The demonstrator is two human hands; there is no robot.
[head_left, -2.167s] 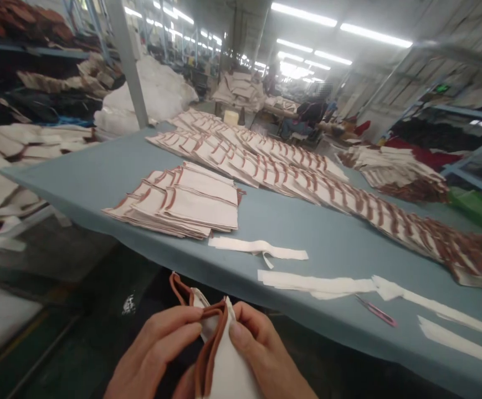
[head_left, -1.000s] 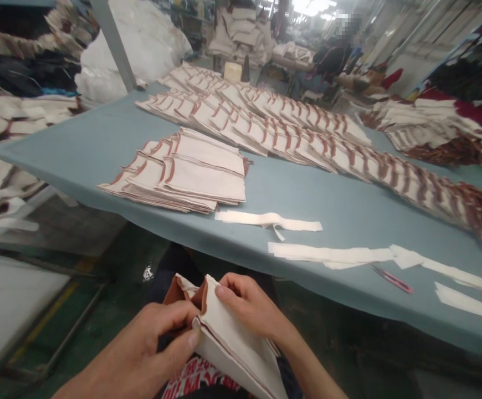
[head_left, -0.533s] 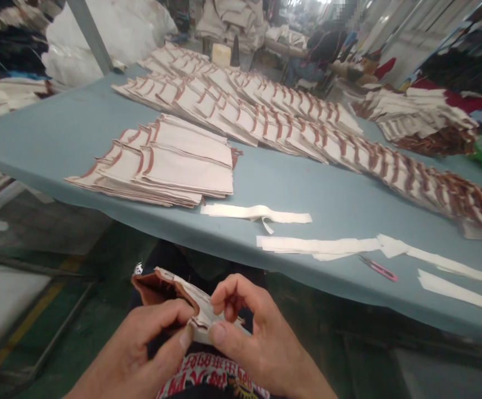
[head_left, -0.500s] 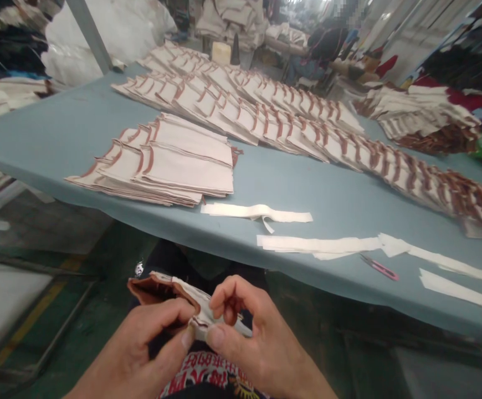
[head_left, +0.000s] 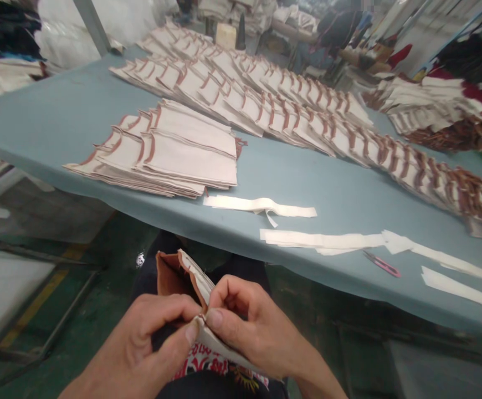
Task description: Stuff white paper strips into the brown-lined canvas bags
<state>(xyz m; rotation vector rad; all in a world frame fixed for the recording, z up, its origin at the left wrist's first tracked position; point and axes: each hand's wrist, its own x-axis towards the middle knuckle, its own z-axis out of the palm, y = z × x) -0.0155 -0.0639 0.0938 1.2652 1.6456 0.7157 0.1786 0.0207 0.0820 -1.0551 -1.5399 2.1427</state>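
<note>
Over my lap I hold a cream fabric piece with a brown lining, its open edge facing up and the brown inner side showing. My left hand pinches its near edge between thumb and forefinger. Right beside it, my right hand grips the same edge with thumb and curled fingers. The fingertips of both hands nearly touch at the seam. On the table in front lies a stack of similar cream pieces with brown edging.
The blue-green table carries long overlapping rows of cream pieces. Near its front edge are white strips and pink-handled thread snips. A fabric pile lies at the right, and a table leg or post rises at back left.
The fabric piece has tilted more upright, its open end rising and showing more brown lining. My right fingers have closed in on the edge beside my left thumb. The view has shifted slightly.
</note>
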